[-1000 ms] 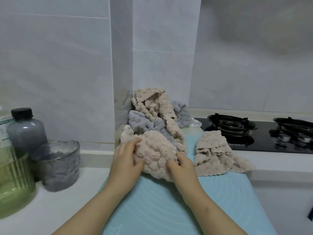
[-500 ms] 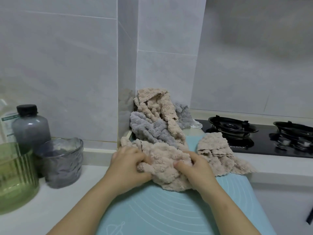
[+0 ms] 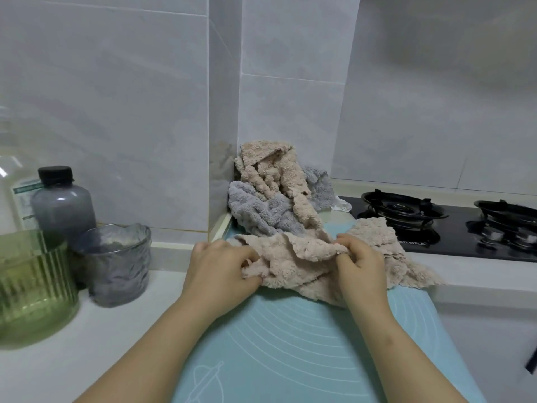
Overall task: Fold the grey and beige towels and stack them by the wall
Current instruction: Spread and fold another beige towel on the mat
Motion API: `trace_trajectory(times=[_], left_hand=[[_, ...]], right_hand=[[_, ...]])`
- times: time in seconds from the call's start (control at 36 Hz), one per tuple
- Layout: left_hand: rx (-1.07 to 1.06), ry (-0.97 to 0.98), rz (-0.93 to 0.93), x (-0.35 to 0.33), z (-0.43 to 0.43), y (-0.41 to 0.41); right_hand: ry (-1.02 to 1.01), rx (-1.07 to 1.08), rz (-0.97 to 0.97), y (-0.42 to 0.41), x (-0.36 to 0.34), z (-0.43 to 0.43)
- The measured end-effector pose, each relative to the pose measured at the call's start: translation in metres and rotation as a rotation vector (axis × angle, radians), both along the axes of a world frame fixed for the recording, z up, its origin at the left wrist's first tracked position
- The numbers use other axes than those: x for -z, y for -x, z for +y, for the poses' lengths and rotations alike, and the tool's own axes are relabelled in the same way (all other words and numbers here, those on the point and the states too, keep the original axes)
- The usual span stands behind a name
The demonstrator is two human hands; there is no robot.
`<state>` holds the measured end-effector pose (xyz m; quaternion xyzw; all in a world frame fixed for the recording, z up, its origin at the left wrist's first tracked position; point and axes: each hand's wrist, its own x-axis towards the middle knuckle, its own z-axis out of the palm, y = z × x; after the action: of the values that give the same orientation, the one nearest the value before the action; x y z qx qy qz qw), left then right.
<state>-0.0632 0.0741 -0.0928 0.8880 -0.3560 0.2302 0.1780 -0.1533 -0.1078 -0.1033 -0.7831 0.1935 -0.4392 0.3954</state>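
A crumpled beige towel [image 3: 299, 260] lies on the far part of the blue mat [image 3: 290, 350]. My left hand [image 3: 223, 266] grips its left end and my right hand [image 3: 360, 263] pinches its upper right edge. Behind it, a heap of unfolded towels leans in the wall corner: a grey towel [image 3: 258, 210] under a beige one [image 3: 273, 173]. Another beige towel [image 3: 386, 248] lies rumpled to the right of my right hand, partly on the mat.
At the left of the white counter stand a green ribbed glass bowl [image 3: 32, 286], a clear glass cup [image 3: 119, 263] and a dark-capped bottle [image 3: 62, 202]. A black gas stove [image 3: 441, 225] fills the right side. The counter edge drops off right of the mat.
Both hands have pulled apart, spreading the bunched beige towel wider across the mat. The heap in the corner has not moved.
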Motion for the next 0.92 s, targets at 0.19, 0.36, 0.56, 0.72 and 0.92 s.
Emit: trace_trajectory(times=[0.19,0.36,0.56,0.72,0.92], left_hand=[[0.264,0.045,0.254,-0.008,0.013,-0.003],[0.39,-0.047,0.548,-0.005,0.014,0.001],[0.138,-0.032,0.27,-0.004,0.009,-0.004],[0.21,-0.266,0.319,0.007,0.003,-0.004],[0.172,-0.181,0.306,-0.003,0.008,-0.002]], right_hand=[[-0.177,-0.349,-0.102,0.021,-0.024,0.002],[-0.375,-0.615,0.256,0.031,-0.028,0.002],[0.146,-0.162,0.457,0.021,-0.014,-0.005],[0.195,-0.05,0.393,0.015,-0.01,-0.003],[0.162,-0.185,0.48,0.017,-0.008,-0.003]])
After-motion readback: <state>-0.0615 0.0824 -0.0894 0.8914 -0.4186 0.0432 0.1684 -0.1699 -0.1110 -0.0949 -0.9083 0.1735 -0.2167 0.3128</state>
